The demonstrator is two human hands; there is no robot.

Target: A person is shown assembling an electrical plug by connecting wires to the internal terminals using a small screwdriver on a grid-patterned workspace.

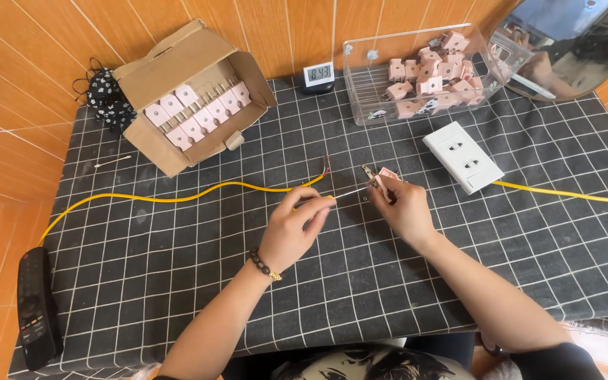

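My left hand [297, 229] grips a small screwdriver [346, 193] with a yellow handle; its thin metal shaft points right to a pink plug [386, 174]. My right hand [404, 207] pinches that plug, whose metal prongs stick out to the upper left. A yellow cable [177, 198] snakes across the cloth from the left, and its stripped end [326, 169] lies just above my left hand, apart from the plug. A beaded bracelet sits on my left wrist.
The table wears a black grid-pattern cloth [177, 281]. A cardboard box [191, 91] of pink plugs stands back left, a clear bin [423, 77] of plugs back right. White socket [462, 156], small clock [317, 74], remote [35, 309] at left edge, round mirror [571, 42].
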